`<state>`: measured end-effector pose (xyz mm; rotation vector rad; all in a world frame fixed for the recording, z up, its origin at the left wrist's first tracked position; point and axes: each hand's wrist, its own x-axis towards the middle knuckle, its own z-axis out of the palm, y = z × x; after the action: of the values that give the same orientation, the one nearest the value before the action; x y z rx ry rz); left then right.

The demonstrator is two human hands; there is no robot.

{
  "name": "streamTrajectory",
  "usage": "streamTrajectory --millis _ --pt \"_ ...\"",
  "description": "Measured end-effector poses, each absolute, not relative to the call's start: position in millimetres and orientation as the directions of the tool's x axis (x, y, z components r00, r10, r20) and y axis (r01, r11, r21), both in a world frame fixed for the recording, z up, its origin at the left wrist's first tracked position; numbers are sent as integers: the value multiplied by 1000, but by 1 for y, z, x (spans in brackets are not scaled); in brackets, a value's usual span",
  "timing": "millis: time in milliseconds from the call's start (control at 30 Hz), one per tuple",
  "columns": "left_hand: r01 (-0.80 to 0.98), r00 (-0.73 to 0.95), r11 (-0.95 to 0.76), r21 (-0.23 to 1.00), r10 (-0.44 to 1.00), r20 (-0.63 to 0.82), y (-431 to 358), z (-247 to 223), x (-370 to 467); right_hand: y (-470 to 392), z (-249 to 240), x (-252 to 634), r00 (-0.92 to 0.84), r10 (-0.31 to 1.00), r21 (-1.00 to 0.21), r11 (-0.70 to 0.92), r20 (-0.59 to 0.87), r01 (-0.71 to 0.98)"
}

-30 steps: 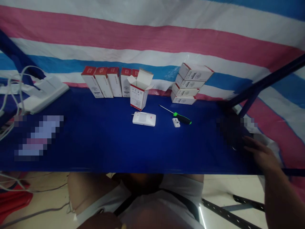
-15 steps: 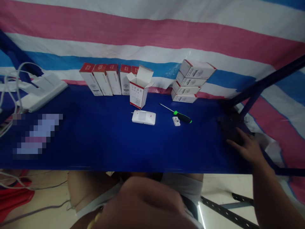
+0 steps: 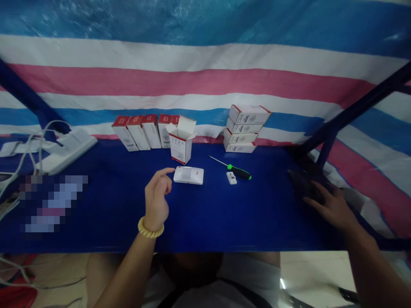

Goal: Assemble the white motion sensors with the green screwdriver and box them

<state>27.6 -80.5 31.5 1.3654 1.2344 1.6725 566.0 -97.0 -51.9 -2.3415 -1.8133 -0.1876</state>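
Observation:
My left hand (image 3: pixel 156 198), with a yellow beaded bracelet at the wrist, points its index finger at the left end of a white motion detector (image 3: pixel 189 175). The fingertip is at or very near the casing; the other fingers curl in with nothing in them. Far to the right, my right hand (image 3: pixel 332 205) lies low over the table with fingers spread, beside or on a dark item (image 3: pixel 305 183) that is too dim to name. Between the hands are a black and green screwdriver (image 3: pixel 239 172) and a small white bracket (image 3: pixel 231 178).
An open white and red box (image 3: pixel 180 147) stands behind the detector. Several closed boxes (image 3: pixel 136 134) line up to its left, and a stack of boxes (image 3: pixel 245 128) is at right. A white power strip (image 3: pixel 61 156) with cables and a blurred-out patch occupy the left of the blue table (image 3: pixel 205 231).
My left hand has come up from below the table edge to the detector's left end. My right hand stays at the right side. The view has tilted upward.

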Motion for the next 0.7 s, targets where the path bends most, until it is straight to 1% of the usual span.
streamTrajectory --millis 67,167,233,300,400,467,567,633,700 --pt "215 -265 -249 944 916 302 -67 19 19 -92 -54 571 301 938 -139 -280 172 950" --pt "342 -291 -84 936 938 191 -51 6 5 -88 -54 572 315 937 -164 -291 149 943" --pt "406 -305 -7 914 942 143 -43 1 -3 -91 -54 568 301 932 -197 -262 203 945" --pt "470 -292 80 879 954 69 -36 -3 -9 -98 -54 562 274 916 -228 -211 295 951" --pt "528 -279 194 827 959 -46 -29 -4 -14 -111 -55 551 211 883 -201 -137 418 970" --pt "531 -279 231 815 956 -88 -26 -4 -17 -118 -56 546 163 877 -151 -105 453 983" --pt "531 -264 229 816 960 -97 -26 -3 -18 -120 -56 544 126 886 -111 -84 447 990" --pt "535 -245 219 816 965 -99 -27 -3 -18 -118 -56 545 148 874 -127 -99 464 987" --pt "549 -223 211 809 969 -102 -29 -2 -18 -116 -56 547 217 836 -155 -160 504 975"
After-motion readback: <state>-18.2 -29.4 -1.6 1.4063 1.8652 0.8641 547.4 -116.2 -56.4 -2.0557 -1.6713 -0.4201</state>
